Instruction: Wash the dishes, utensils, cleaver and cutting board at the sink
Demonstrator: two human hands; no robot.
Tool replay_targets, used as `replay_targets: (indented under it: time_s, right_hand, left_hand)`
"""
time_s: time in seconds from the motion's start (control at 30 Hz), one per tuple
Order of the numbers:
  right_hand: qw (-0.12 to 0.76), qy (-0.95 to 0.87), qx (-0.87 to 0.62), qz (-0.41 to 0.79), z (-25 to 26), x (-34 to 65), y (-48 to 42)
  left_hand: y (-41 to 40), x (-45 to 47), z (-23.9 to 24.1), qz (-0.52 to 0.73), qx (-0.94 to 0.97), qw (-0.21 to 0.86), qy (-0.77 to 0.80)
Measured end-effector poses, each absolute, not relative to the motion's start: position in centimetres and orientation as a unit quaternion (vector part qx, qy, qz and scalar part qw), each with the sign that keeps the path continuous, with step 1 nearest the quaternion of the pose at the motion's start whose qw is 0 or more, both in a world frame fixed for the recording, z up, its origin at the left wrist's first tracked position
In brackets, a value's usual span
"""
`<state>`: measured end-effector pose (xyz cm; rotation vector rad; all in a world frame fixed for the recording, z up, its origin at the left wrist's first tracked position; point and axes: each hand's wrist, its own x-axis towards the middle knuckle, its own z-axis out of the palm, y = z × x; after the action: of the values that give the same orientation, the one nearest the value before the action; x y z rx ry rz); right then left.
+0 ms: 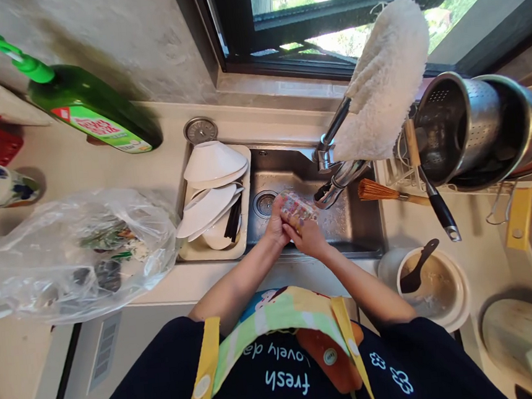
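Over the steel sink point(357, 229), my left hand point(276, 224) is closed around one end of a small, rounded object with a multicoloured print point(296, 208). Across its near side lies my right hand point(308, 239), its fingers bent against it. What kind of object it is cannot be made out, and the hands cover part of it. The chrome faucet point(341, 182) hangs just to its right. Left of the hands, a cream tray point(186, 254) at the sink's edge carries stacked white bowls point(215, 162), tilted white plates point(211, 205) and black chopsticks point(233, 220).
A green detergent bottle point(95, 109) and a clear plastic bag point(89, 258) with scraps stand left. A fluffy white cover point(384, 83) rises behind the faucet. On the right are steel pots point(462, 126), a brush point(381, 190) and a white pot point(458, 294) with a dark rice paddle point(415, 276).
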<state>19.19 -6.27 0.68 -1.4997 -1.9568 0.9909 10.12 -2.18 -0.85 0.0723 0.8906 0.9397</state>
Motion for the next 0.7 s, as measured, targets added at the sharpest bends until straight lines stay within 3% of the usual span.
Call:
replay_targets:
  time_s: [0.17,0.33,0.5,0.7]
  right_hand:
    - [0.503,-0.338,-0.565,0.56,-0.8,18.4,-6.5]
    - [0.579,-0.071,-0.624,0.519,-3.2,19.4,-5.2]
    - [0.574,-0.142,-0.693,0.413,-3.9,21.9,-4.4]
    - [0.546,-0.303,-0.666,0.409,-3.2,23.1,-3.9]
  left_hand:
    - [-1.3,9.4,-1.4,0.467,-0.027,0.785,0.407]
    - [-2.1,7.9,-1.8,0.338,-0.026,0.865,0.371]
    - [-3.2,6.1,-2.1,0.205,0.01,0.936,0.284]
    - [-3.3,6.9,-2.9,0.055,0.056,0.948,0.309]
